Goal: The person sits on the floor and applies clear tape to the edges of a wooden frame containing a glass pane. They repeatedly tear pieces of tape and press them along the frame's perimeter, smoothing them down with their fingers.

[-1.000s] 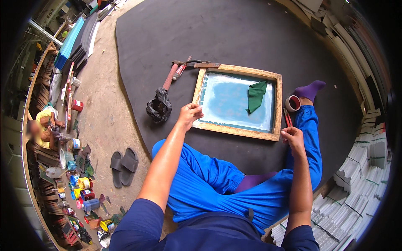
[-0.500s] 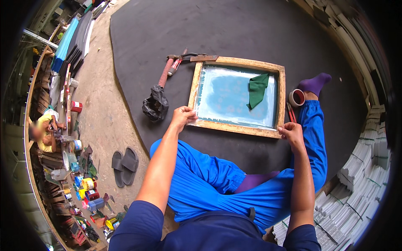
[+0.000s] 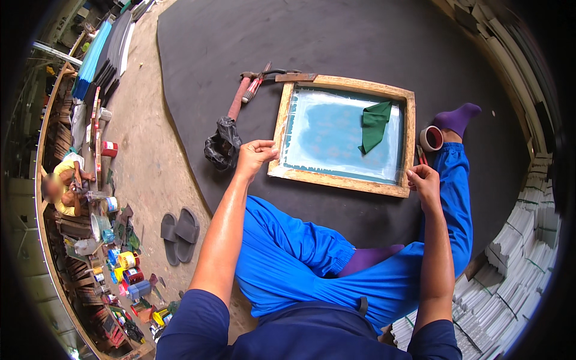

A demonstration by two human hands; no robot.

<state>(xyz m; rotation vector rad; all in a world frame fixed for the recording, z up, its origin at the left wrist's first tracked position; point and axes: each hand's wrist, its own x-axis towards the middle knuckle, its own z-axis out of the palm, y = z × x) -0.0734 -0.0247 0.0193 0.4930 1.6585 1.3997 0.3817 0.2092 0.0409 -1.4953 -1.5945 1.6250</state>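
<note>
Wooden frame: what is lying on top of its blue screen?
A folded green cloth lies on the wooden frame screen, near its far right corner. The mesh beneath the cloth is covered.

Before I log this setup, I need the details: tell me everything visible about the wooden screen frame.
The wooden frame is a light-wood rectangle holding a pale blue-green mesh, lying flat on the dark mat. A folded green cloth rests on the mesh near its far right corner. The left hand is at its near left corner, the right hand at its near right corner. A hammer lies by its far left corner.
</note>
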